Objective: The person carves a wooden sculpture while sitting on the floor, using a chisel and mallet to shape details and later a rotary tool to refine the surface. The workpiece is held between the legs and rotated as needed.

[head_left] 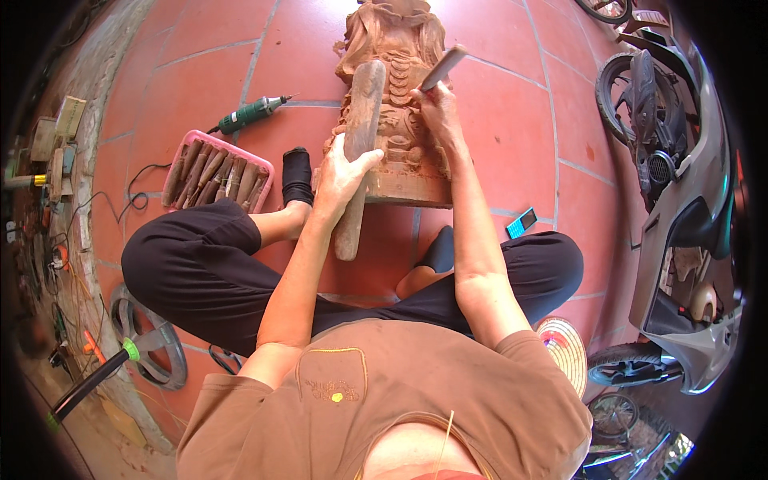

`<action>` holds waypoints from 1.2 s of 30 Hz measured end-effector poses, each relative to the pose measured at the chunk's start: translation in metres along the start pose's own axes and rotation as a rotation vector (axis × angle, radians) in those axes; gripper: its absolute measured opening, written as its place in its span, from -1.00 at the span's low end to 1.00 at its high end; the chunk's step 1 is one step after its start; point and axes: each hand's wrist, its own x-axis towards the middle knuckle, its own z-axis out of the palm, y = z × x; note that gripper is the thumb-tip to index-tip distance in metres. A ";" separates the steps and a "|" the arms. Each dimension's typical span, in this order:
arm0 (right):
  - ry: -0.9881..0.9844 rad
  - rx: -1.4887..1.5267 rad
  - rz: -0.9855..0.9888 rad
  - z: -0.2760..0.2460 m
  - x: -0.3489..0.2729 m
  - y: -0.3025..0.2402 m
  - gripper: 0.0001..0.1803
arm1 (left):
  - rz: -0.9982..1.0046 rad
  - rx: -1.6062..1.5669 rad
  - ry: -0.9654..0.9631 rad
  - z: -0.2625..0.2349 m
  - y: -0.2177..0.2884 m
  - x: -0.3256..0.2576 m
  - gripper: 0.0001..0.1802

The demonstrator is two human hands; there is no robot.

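Observation:
A reddish-brown wood carving [394, 42] with figures and folds in relief lies in front of me, its flat base end nearest my body. My left hand [344, 174] is wrapped round a long, flat wooden mallet [365, 102], which slants over the carving's left side. In my right hand [437, 114] is a wood chisel, gripped low, with its wooden handle [445, 66] pointing up and to the right. This hand is at the carving's right side. The chisel's blade is hidden by my fingers, so I cannot tell whether its tip touches the wood.
To the left, a pink basket [270, 170] holds several wooden-handled tools, and a green rotary tool [250, 115] with a cord lies beyond it. A blue phone [522, 222] rests on the red tiles by my right knee. A motorbike [680, 208] stands along the right side.

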 end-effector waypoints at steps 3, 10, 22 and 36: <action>-0.070 -0.274 -0.102 0.003 0.003 -0.015 -0.88 | 0.035 0.013 0.015 0.000 -0.007 0.003 -0.27; -0.191 -0.065 0.034 0.005 -0.004 -0.037 -0.90 | 0.009 0.008 0.015 -0.001 -0.002 0.000 -0.26; 0.005 -0.336 -0.113 0.008 0.005 -0.009 -0.85 | 0.053 0.102 0.054 0.001 -0.016 0.009 -0.26; 0.134 0.244 0.201 -0.013 -0.001 0.035 -0.88 | 0.042 0.025 -0.008 0.006 0.000 0.001 -0.36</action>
